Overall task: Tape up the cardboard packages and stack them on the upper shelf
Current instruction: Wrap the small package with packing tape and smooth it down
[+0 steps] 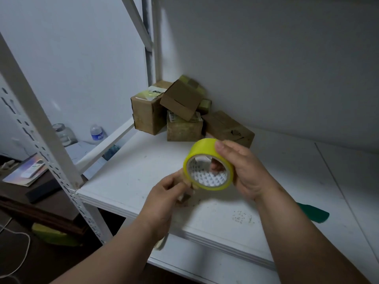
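A yellow tape roll (203, 147) is held up over the white shelf (127, 181). My right hand (246, 171) grips the roll, thumb on top and a finger showing through its core. My left hand (164, 193) pinches the roll's lower left edge, where the tape end seems to be. Several cardboard packages are piled in the back corner of the shelf: a tall box (146, 113) at the left, a tilted plain box (181, 101) on top, a taped box (183, 129) below it, and a flat box (229, 128) at the right.
A white perforated upright (41, 128) stands at the shelf's front left corner. A green scrap (313, 212) lies on the shelf at the right. Beyond the frame at the left are a jar (63, 134), a water bottle (96, 133) and a booklet (24, 171).
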{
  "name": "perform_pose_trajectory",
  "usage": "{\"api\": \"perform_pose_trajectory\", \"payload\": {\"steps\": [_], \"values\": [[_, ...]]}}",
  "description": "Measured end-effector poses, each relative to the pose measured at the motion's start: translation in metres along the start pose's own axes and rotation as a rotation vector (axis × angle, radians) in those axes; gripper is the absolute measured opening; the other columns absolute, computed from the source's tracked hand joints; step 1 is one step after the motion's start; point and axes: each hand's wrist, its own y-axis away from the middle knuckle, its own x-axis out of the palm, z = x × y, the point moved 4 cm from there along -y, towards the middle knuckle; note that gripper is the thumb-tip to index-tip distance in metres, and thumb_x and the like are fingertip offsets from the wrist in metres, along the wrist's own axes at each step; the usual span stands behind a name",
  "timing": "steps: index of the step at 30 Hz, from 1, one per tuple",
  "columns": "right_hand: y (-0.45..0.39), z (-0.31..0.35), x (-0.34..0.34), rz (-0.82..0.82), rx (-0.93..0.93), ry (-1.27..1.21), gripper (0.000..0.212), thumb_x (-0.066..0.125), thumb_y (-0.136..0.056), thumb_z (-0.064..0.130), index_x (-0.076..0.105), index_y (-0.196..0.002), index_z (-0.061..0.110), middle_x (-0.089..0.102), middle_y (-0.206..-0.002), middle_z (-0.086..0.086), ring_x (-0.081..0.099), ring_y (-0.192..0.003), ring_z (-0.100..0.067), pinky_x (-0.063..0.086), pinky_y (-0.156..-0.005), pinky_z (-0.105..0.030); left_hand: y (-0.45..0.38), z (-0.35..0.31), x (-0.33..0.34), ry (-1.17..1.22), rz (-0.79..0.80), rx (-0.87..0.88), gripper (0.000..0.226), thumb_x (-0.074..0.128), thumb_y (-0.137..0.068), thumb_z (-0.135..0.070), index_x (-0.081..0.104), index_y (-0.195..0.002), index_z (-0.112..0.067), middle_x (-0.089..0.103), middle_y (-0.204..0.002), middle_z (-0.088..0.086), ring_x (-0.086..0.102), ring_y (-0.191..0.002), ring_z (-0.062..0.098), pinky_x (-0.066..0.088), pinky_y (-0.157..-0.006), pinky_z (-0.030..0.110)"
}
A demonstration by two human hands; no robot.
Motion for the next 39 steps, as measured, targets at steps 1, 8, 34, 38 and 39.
{"api": "perform_pose_trajectory", "payload": {"steps": [1, 8, 34, 38, 39], "values": [[-0.001, 0.001, 0.002, -0.015, 0.000, 0.018, 0.021, 0.071, -0.075, 0.040, 0.072, -0.076, 0.018, 0.065, -0.072, -0.005, 0.061, -0.067, -0.014, 0.051, -0.066, -0.030, 0.001, 0.000, 0.000, -0.099, 0.035, 0.023, 0.023, 0.070, -0.082, -0.006, 0.075, -0.103, -0.014, 0.071, -0.088, 0.005, 0.063, -0.082, 0.013, 0.049, -0.075, 0.020], [-0.001, -0.018, -0.015, -0.017, 0.080, -0.010, 0.043, 0.077, -0.058, 0.035, 0.066, -0.087, 0.006, 0.061, -0.076, -0.012, 0.059, -0.069, -0.021, 0.047, -0.066, -0.030, -0.009, -0.016, -0.011, -0.798, 0.070, 0.289, 0.039, 0.072, -0.080, -0.036, 0.067, -0.116, -0.049, 0.070, -0.104, -0.025, 0.061, -0.098, -0.008, 0.048, -0.088, 0.022], [0.006, -0.030, 0.085, 0.287, -0.017, 2.024, 0.044, 0.036, -0.101, 0.033, 0.050, -0.141, 0.021, 0.048, -0.145, -0.007, 0.021, -0.147, -0.032, -0.021, -0.114, -0.062, -0.051, -0.022, -0.051, -1.096, 0.009, 0.203, 0.042, 0.063, -0.090, -0.049, 0.045, -0.129, -0.047, 0.058, -0.092, -0.013, 0.060, -0.085, 0.008, 0.043, -0.075, 0.023], [0.006, -0.034, 0.083, 0.307, 0.041, 2.156, 0.057, 0.023, -0.103, 0.034, 0.025, -0.155, 0.011, 0.025, -0.161, -0.013, 0.000, -0.153, -0.032, -0.028, -0.106, -0.064, -0.050, -0.009, -0.055, -1.179, 0.195, 0.258, 0.046, 0.046, -0.098, -0.047, 0.043, -0.144, -0.045, 0.047, -0.100, -0.010, 0.054, -0.093, 0.008, 0.039, -0.086, 0.020], [0.006, -0.037, 0.081, 0.306, 0.056, 2.195, 0.060, 0.021, -0.103, 0.034, 0.017, -0.156, 0.009, 0.018, -0.163, -0.014, -0.003, -0.153, -0.031, -0.030, -0.104, -0.064, -0.051, -0.007, -0.058, -1.173, 0.215, 0.262, 0.048, 0.042, -0.097, -0.050, 0.043, -0.144, -0.044, 0.048, -0.101, -0.010, 0.054, -0.093, 0.007, 0.040, -0.087, 0.020]]}}
